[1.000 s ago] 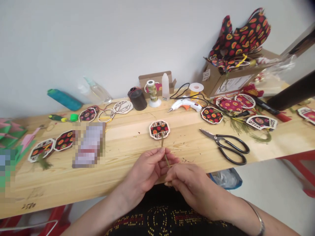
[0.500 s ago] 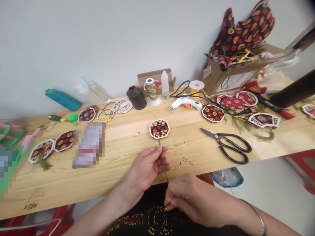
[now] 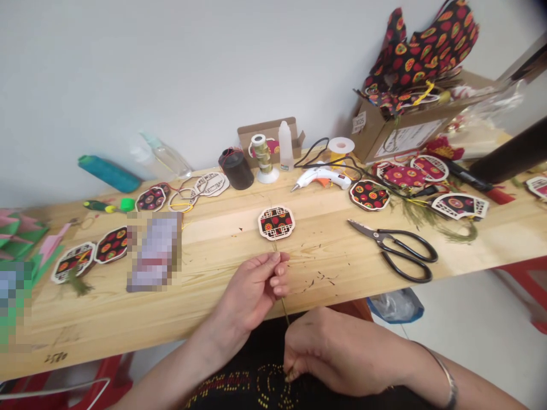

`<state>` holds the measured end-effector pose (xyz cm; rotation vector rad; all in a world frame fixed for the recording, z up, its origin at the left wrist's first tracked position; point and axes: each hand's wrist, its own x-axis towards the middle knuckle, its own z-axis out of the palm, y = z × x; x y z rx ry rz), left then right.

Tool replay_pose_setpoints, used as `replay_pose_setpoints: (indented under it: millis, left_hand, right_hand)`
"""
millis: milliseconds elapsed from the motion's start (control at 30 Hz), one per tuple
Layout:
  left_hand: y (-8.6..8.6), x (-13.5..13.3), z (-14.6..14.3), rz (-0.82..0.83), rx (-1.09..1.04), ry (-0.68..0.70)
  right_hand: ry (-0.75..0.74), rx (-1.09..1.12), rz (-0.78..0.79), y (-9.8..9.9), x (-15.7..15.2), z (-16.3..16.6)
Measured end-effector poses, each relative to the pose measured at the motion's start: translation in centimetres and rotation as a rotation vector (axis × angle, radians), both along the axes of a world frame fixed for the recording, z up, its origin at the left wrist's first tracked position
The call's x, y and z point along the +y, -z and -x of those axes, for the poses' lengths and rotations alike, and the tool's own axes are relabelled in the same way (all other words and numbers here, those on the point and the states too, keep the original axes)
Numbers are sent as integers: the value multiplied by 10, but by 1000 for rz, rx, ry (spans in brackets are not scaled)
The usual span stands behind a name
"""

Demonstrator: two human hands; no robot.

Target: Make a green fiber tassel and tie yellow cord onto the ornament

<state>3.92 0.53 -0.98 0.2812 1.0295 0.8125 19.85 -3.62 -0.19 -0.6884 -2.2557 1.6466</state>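
An octagonal pale-framed ornament [image 3: 276, 222] with black, red and orange patterned fabric lies on the wooden table. A thin olive-green cord [image 3: 285, 310] runs from its lower edge toward my body. Just below the ornament, my left hand [image 3: 260, 285] pinches the cord between thumb and forefinger, its other fingers curled. Closer to my body, at the table's front edge, my right hand [image 3: 329, 353] is closed in a fist around the cord's lower stretch. Its fingertips and the cord end are mostly hidden.
Black-handled scissors [image 3: 395, 247] lie to the right. Behind are a white glue gun [image 3: 322, 177], a white bottle [image 3: 285, 147], thread spools [image 3: 265, 159] and a black cone of thread [image 3: 236, 169]. A cardboard box [image 3: 410, 136] holds patterned fabric. Finished-looking ornaments [image 3: 74, 262] sit at left.
My left hand's fingers have curled in more around the cord. My right hand has shifted slightly down, still gripping it. The ornament has stayed in place.
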Motion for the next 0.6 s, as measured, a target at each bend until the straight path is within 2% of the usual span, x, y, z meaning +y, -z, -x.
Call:
replay_pose_setpoints:
  millis: [233, 433, 500, 600]
  left_hand:
    - [-4, -1, 3, -91, 152, -3]
    - [-9, -1, 12, -182, 299, 0]
    - [-9, -1, 15, -199, 329, 0]
    - [-9, -3, 16, -214, 374, 2]
  right_hand:
    - [26, -23, -48, -1, 2, -6]
    - [181, 23, -28, -3, 0, -43]
    - [388, -48, -130, 1, 0, -62]
    - [903, -363, -521, 11, 3, -91]
